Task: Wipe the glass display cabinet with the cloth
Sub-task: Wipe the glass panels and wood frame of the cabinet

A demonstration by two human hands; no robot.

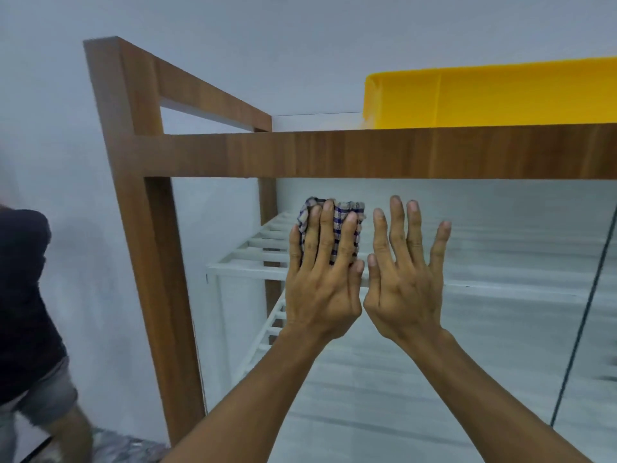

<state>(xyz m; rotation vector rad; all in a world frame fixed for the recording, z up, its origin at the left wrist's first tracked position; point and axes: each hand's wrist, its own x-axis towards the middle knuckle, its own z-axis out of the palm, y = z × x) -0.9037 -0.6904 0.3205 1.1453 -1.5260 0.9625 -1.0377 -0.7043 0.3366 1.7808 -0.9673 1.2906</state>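
While flat, cloth (pixel 338 228) beneath left grip (pixel 322 289)

We hold our left hand (pixel 322 285) up and flat, fingers straight and close together; our right hand (pixel 405 289) lies flat just beside it, fingers spread, thumbs nearly touching.

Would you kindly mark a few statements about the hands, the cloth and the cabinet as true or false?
1. The left hand presses the checked cloth to the glass with straight fingers. True.
2. The right hand holds a second cloth. False: it is bare, with its fingers spread.
3. A yellow tray sits on top of the cabinet. True.
4. The racks inside are black. False: they are white.
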